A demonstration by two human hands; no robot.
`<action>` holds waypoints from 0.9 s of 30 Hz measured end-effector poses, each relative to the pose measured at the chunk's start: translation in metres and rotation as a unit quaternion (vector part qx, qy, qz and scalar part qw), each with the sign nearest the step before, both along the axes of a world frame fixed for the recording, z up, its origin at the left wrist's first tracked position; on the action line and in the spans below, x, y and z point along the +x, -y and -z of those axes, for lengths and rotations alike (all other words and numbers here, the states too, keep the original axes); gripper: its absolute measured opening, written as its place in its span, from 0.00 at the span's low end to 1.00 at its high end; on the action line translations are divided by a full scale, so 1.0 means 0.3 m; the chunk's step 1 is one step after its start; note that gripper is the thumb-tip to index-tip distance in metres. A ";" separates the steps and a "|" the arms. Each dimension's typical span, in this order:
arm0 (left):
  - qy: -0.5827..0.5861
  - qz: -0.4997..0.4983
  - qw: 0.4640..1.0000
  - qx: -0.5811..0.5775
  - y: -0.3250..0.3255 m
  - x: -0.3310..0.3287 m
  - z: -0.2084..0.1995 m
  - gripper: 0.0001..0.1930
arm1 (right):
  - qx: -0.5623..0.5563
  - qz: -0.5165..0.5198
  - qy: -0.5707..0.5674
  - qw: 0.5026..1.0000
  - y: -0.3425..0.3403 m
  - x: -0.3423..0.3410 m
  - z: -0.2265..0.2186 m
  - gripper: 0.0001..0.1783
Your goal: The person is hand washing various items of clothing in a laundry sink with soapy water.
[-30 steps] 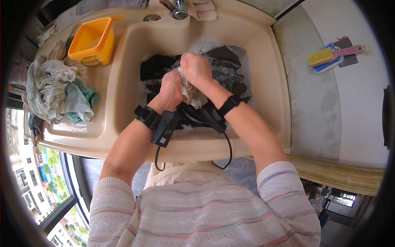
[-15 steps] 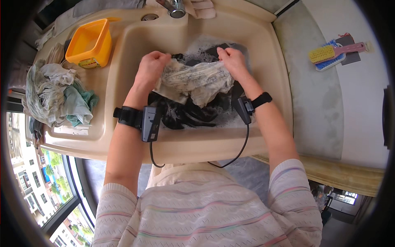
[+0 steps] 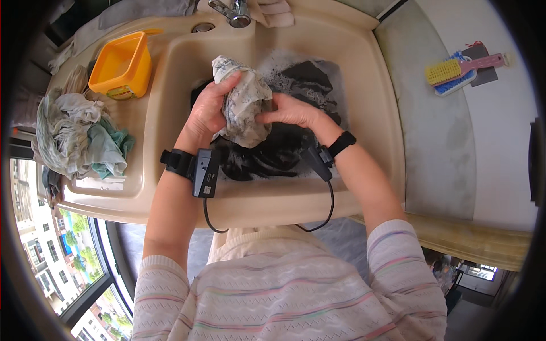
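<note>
A wet, light patterned cloth garment (image 3: 245,111) is bunched up between my hands above the sink. My left hand (image 3: 211,109) grips its left side, with the thumb lying across the front. On the other side, my right hand (image 3: 289,110) curls its fingers round the lower right of the bundle; some fingertips are hidden by the cloth. Beneath them, dark clothes (image 3: 261,153) lie soaking in sudsy water in the beige sink (image 3: 364,113).
An orange plastic basket (image 3: 120,65) and a heap of light and green clothes (image 3: 79,131) occupy the left ledge. The faucet (image 3: 236,14) rises at the back, beside a folded cloth (image 3: 274,14). Brushes (image 3: 455,74) hang on the right wall.
The garment was stretched sideways between both hands; now it is gathered into an upright bundle toward the left. My right hand has come leftward and lower to meet it.
</note>
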State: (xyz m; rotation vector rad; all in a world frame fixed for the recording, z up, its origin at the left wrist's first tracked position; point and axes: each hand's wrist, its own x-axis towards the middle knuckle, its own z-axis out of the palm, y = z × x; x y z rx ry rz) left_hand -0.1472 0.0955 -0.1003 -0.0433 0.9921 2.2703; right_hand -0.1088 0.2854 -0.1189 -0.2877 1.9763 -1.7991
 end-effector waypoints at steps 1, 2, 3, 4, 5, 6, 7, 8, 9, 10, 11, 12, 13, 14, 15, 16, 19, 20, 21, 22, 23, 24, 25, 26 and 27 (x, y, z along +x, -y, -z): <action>0.026 0.003 0.999 0.027 0.000 -0.005 0.007 0.15 | -0.001 -0.001 0.000 1.000 -0.012 -0.006 -0.004 0.27; 0.053 0.006 0.997 0.055 0.001 -0.011 0.013 0.15 | 0.056 -0.006 0.031 0.998 -0.027 -0.018 -0.010 0.27; 0.053 0.006 0.997 0.055 0.012 -0.017 0.014 0.15 | 0.115 -0.010 0.063 0.991 -0.039 -0.028 -0.015 0.27; 0.061 -0.007 0.996 0.065 0.023 -0.023 0.015 0.15 | 0.115 -0.009 0.063 0.991 -0.064 -0.035 -0.010 0.27; 0.070 -0.020 0.995 0.075 0.029 -0.027 0.016 0.16 | 0.012 0.046 0.065 0.997 -0.094 -0.040 0.002 0.26; 0.070 -0.023 0.994 0.075 0.025 -0.029 0.021 0.16 | -0.092 0.097 0.068 0.989 -0.103 -0.042 -0.007 0.26; 0.086 -0.011 0.995 0.053 0.017 -0.030 0.031 0.15 | -0.150 0.172 0.100 0.968 -0.106 -0.034 -0.031 0.22; 0.103 0.000 0.994 0.031 0.005 -0.030 0.043 0.15 | -0.150 0.171 0.101 0.969 -0.110 -0.049 -0.016 0.22; 0.105 -0.014 0.994 0.012 -0.030 -0.029 0.050 0.15 | -0.155 0.215 0.085 0.960 -0.130 -0.068 0.006 0.22; 0.103 -0.011 0.994 0.013 -0.034 -0.036 0.082 0.15 | -0.161 0.255 0.071 0.951 -0.125 -0.084 0.015 0.22; 0.118 -0.017 0.993 0.010 -0.035 -0.047 0.125 0.15 | -0.152 0.264 0.062 0.950 -0.107 -0.099 0.030 0.24; 0.135 -0.030 0.990 0.005 -0.026 -0.055 0.172 0.15 | -0.124 0.249 0.033 0.960 -0.051 -0.101 0.025 0.24; 0.136 -0.050 0.989 0.022 -0.024 -0.054 0.197 0.15 | -0.095 0.234 0.004 0.968 0.013 -0.091 0.005 0.23; 0.137 -0.050 0.989 0.021 -0.029 -0.050 0.212 0.15 | 0.017 0.197 -0.103 0.975 0.065 -0.083 0.002 0.19; 0.111 -0.095 0.989 0.035 -0.040 -0.043 0.221 0.14 | 0.113 0.189 -0.235 0.947 0.131 -0.071 0.009 0.16; 0.088 -0.150 0.984 0.047 -0.020 -0.025 0.237 0.13 | 0.188 0.162 -0.263 0.933 0.225 -0.011 -0.073 0.12; 0.012 -0.123 0.991 0.060 -0.038 0.052 0.200 0.08 | 0.284 0.230 -0.329 0.871 0.301 -0.002 -0.079 0.14; 0.014 -0.170 0.984 -0.048 -0.082 0.045 0.172 0.08 | 0.298 0.276 -0.300 0.863 0.265 -0.050 -0.058 0.14; 0.133 -0.134 0.981 -0.047 -0.105 0.030 0.139 0.08 | 0.310 0.271 -0.291 0.863 0.247 -0.077 -0.057 0.13; 0.130 -0.132 0.982 -0.046 -0.108 0.022 0.138 0.08 | 0.323 0.266 -0.282 0.863 0.231 -0.092 -0.055 0.13; 0.130 -0.127 0.983 -0.034 -0.108 0.013 0.140 0.08 | 0.324 0.270 -0.285 0.861 0.226 -0.104 -0.050 0.13; 0.133 -0.124 0.983 -0.024 -0.097 0.010 0.149 0.08 | 0.330 0.278 -0.283 0.857 0.244 -0.107 -0.049 0.13; 0.134 -0.124 0.983 -0.002 -0.089 0.011 0.150 0.09 | 0.337 0.286 -0.281 0.852 0.253 -0.108 -0.049 0.13; 0.133 -0.122 0.984 -0.003 -0.072 0.000 0.176 0.09 | 0.337 0.288 -0.281 0.851 0.260 -0.093 -0.046 0.13; 0.102 -0.118 0.987 0.038 -0.019 -0.012 0.229 0.09 | 0.307 0.267 -0.313 0.858 0.306 -0.054 -0.060 0.13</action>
